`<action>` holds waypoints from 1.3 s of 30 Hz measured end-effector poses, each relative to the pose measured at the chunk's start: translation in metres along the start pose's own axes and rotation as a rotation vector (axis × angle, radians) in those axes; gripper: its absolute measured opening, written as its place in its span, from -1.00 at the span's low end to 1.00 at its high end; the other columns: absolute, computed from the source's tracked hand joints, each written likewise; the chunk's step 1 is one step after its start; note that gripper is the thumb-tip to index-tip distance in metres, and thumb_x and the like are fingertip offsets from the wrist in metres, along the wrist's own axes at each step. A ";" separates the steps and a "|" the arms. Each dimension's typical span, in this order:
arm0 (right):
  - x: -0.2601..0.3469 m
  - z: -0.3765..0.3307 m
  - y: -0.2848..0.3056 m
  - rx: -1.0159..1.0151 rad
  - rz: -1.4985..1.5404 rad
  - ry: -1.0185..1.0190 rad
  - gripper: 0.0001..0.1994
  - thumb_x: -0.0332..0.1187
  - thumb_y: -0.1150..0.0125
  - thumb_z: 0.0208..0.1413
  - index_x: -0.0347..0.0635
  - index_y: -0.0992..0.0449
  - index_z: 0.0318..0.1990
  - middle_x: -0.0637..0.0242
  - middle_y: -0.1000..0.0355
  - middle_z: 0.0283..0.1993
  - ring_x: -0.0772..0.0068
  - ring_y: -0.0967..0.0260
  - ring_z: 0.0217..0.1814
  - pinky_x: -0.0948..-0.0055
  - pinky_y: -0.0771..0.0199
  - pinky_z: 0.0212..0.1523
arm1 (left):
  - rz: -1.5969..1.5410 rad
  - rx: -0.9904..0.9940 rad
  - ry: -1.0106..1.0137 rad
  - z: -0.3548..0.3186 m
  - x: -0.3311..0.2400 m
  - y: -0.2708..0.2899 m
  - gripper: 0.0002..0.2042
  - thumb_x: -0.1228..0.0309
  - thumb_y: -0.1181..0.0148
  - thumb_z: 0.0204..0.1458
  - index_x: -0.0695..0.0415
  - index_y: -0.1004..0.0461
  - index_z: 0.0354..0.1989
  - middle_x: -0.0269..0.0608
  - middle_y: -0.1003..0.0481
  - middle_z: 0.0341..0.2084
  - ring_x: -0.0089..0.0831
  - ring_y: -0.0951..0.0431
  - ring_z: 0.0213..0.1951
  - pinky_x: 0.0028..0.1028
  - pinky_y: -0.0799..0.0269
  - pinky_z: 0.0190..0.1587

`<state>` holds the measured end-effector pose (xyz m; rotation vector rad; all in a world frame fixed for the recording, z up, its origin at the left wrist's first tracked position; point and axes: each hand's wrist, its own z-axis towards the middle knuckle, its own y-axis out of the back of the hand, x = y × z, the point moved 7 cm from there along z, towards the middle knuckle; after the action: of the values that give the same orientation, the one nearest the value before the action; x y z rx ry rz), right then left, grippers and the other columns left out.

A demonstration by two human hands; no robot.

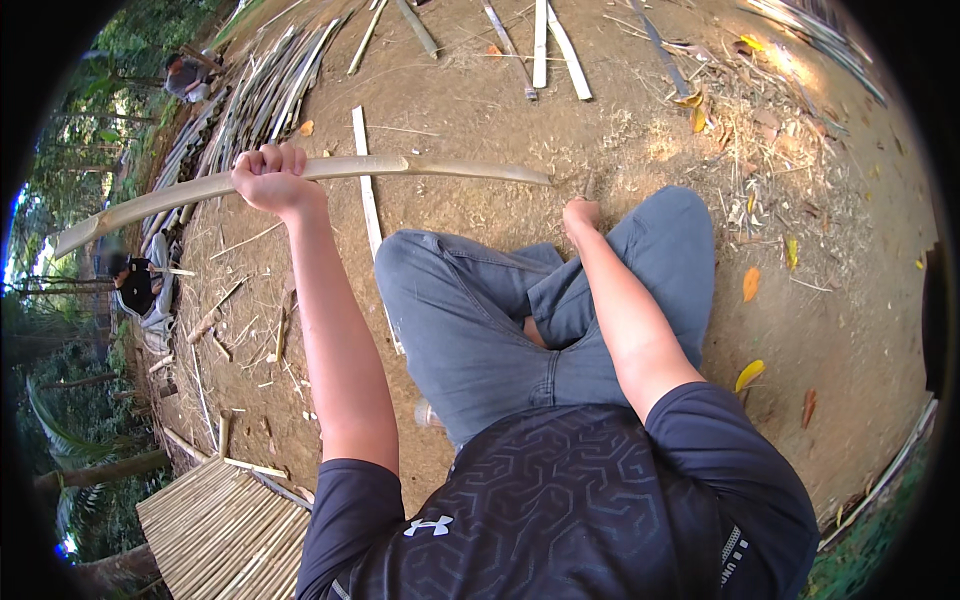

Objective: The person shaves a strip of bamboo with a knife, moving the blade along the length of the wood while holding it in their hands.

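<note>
My left hand is wrapped round a long, pale split bamboo strip, out in front and to the left. The strip runs nearly level across the view, its left end drooping low and its right end reaching close to my right hand. Closed in a fist, my right hand rests near my right knee. A thin brownish thing seems to stick up from that fist, too blurred against the soil to name. Beneath the strip, a flat whitish slat lies on the ground.
I sit cross-legged on bare soil. Bamboo poles are piled at far left; more slats lie ahead. Shavings and leaves litter the right. A slatted bamboo panel is at lower left. Two people sit by the trees.
</note>
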<state>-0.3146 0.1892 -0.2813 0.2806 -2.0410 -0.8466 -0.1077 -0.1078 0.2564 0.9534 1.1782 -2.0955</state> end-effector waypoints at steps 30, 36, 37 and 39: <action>0.016 -0.027 0.005 0.537 -0.072 0.095 -0.70 -0.36 -0.01 0.14 -0.35 -0.46 -0.56 0.17 -0.41 -0.66 0.39 -0.33 -0.74 0.33 -0.29 -0.74 | -0.047 0.062 -0.044 -0.002 -0.018 -0.008 -0.74 0.30 0.28 0.14 -0.05 0.08 -0.59 -0.45 0.07 -0.75 -0.57 0.14 -0.68 -0.46 0.19 -0.59; 0.021 -0.094 0.014 0.792 -0.011 -0.172 -0.79 -0.32 0.05 0.20 -0.25 -0.43 -0.38 0.20 -0.38 -0.62 0.51 -0.17 -0.78 0.40 -0.10 -0.82 | 0.032 0.024 -0.088 -0.002 -0.031 0.025 -0.77 0.30 0.29 0.09 -0.05 0.07 -0.60 -0.44 0.06 -0.75 -0.56 0.15 -0.69 -0.47 0.19 -0.62; 0.020 -0.091 0.013 0.827 0.020 -0.242 -0.79 -0.28 0.06 0.22 -0.21 -0.41 -0.35 0.22 -0.36 -0.62 0.53 -0.14 -0.78 0.42 -0.07 -0.83 | 0.021 0.024 -0.089 0.001 -0.032 0.022 -0.76 0.30 0.29 0.09 -0.05 0.07 -0.61 -0.44 0.06 -0.75 -0.56 0.15 -0.69 -0.47 0.19 -0.63; 0.017 -0.088 0.008 0.926 0.113 -0.401 -0.76 -0.21 0.08 0.26 -0.16 -0.38 -0.33 0.26 -0.32 -0.62 0.56 -0.09 -0.78 0.46 -0.02 -0.83 | 0.002 0.019 -0.093 0.008 -0.037 0.021 -0.76 0.31 0.29 0.08 -0.05 0.07 -0.62 -0.44 0.06 -0.76 -0.55 0.16 -0.69 -0.47 0.19 -0.63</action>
<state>-0.2526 0.1460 -0.2319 0.5170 -2.6909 0.1923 -0.0728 -0.1201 0.2788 0.8555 1.1117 -2.1287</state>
